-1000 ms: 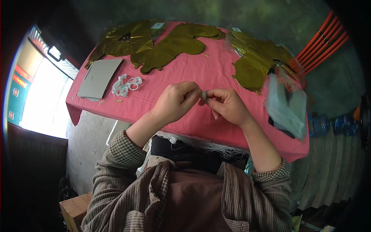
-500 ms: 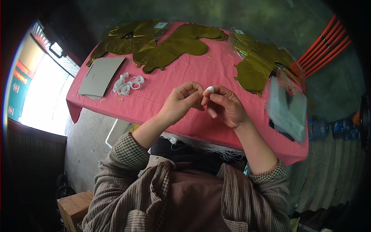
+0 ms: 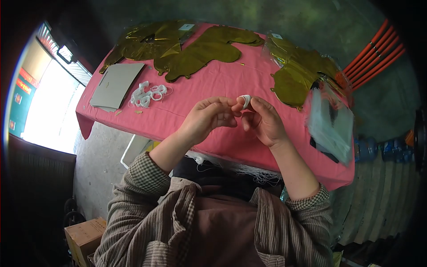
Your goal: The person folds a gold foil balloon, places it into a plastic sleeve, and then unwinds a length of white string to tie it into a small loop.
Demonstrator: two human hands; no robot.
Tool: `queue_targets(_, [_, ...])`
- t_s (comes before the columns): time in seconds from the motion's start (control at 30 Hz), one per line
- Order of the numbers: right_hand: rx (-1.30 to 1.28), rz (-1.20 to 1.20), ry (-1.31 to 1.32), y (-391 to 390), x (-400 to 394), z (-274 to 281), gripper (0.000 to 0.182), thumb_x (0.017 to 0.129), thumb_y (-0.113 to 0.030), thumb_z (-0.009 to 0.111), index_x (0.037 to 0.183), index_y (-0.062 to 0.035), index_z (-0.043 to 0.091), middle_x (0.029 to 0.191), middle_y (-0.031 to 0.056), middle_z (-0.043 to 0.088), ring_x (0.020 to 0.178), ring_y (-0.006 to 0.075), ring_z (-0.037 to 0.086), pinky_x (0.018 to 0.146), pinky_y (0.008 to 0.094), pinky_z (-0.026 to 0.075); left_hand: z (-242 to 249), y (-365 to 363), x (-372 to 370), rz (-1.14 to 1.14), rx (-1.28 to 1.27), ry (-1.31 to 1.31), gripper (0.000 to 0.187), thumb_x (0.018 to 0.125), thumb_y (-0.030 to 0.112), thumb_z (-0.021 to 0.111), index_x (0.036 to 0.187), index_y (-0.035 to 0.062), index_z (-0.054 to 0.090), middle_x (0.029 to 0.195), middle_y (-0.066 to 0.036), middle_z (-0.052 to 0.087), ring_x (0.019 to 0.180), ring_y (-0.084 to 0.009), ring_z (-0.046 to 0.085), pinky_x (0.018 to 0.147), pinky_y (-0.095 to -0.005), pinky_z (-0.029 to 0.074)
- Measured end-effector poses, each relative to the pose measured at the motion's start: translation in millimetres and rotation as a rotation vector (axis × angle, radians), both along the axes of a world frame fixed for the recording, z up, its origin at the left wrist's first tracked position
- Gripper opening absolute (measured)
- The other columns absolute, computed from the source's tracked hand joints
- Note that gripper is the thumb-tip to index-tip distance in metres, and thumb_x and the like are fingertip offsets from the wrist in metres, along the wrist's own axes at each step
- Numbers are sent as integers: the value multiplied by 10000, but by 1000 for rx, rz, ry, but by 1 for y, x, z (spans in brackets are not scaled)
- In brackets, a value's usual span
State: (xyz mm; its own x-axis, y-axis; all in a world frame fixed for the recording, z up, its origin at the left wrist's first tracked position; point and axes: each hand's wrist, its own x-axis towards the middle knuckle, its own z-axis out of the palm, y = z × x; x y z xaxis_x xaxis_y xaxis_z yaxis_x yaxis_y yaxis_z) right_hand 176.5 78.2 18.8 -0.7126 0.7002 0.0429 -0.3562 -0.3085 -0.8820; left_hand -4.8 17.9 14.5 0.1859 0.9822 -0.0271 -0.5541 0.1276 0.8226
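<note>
A small coil of white string (image 3: 246,102) is held up over the middle of the pink-covered table. My right hand (image 3: 266,122) grips its right side with thumb and forefinger, the other fingers curled below. From the other side, my left hand (image 3: 207,118) has its fingertips closed on the coil's left edge, its lower fingers bent inward. Farther left on the cloth lies a loose heap of similar white string coils (image 3: 149,94), with thin strands trailing out.
Grey card sheets (image 3: 116,86) lie at the table's left. Flat gold foil balloons (image 3: 202,52) spread along the back, with more gold foil (image 3: 291,84) at the right. Clear plastic bags (image 3: 331,124) are stacked on the right edge. White strands (image 3: 249,171) hang at the front edge.
The string coil, earlier wrapped around my right fingertip, now stands up as a loop between both hands' fingertips. My left fingers have shifted slightly right, against it.
</note>
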Motion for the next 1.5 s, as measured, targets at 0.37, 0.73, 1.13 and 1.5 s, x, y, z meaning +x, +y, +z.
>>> queue_targets(0.37, [-237, 152, 126, 1, 0, -16, 329, 910, -360, 432, 878, -60, 563, 741, 56, 584, 556, 154, 513, 502, 249, 427, 7, 1, 4, -71, 127, 345, 170, 876, 137, 555, 991, 17, 519, 832, -49, 616, 723, -121, 605, 667, -252, 506])
queue_targets(0.73, [-344, 39, -22, -4, -8, -9, 312, 912, -351, 438, 819, -73, 545, 679, 39, 555, 534, 152, 517, 464, 253, 437, 2, -11, 9, 55, 253, 556, 100, 858, 87, 562, 905, 7, 526, 762, -26, 592, 682, -76, 573, 584, -211, 455])
queue_targets(1.13, [-218, -23, -156, -4, -9, -12, 228, 896, -239, 438, 1007, -61, 525, 883, 54, 581, 587, 112, 540, 503, 238, 413, 3, -36, -50, 457, 418, 1180, 120, 762, 11, 615, 866, 0, 558, 754, -60, 616, 687, -136, 608, 648, -262, 485])
queue_targets(1.5, [152, -134, -269, 14, -2, -40, 129, 883, -104, 469, 919, -29, 568, 750, 37, 579, 564, 77, 528, 520, 187, 424, -12, -15, -178, 642, 440, 2059, 191, 768, 94, 587, 954, 68, 616, 946, -90, 622, 889, -257, 573, 777, -348, 448])
